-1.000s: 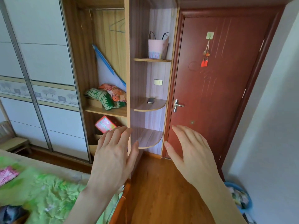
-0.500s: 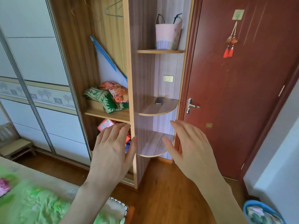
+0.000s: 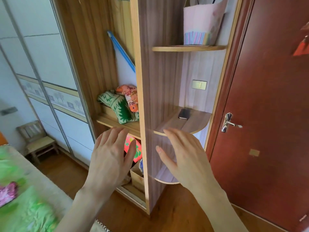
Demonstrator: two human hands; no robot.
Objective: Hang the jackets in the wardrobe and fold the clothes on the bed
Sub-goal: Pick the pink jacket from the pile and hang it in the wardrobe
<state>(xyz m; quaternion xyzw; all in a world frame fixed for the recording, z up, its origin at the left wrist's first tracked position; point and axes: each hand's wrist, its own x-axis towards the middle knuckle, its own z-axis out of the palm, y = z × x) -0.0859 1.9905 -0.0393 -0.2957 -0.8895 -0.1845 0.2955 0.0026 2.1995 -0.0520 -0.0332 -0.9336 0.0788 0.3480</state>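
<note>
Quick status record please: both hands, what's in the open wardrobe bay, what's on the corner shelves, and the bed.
left hand: open, holding nothing
right hand: open, holding nothing
wardrobe: sliding door open; no jacket visible inside
wardrobe shelf: green patterned bundle, orange patterned bundle
corner shelves: pink gift bag on top, dark phone on middle
bed: green cover, pink item

Left hand (image 3: 108, 158), right hand (image 3: 185, 158) outstretched, empty

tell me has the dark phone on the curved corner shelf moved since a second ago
No. The dark phone lies at the back of the same middle curved shelf, below the wall switch, as before. Only the camera has come closer to the wardrobe.
</note>
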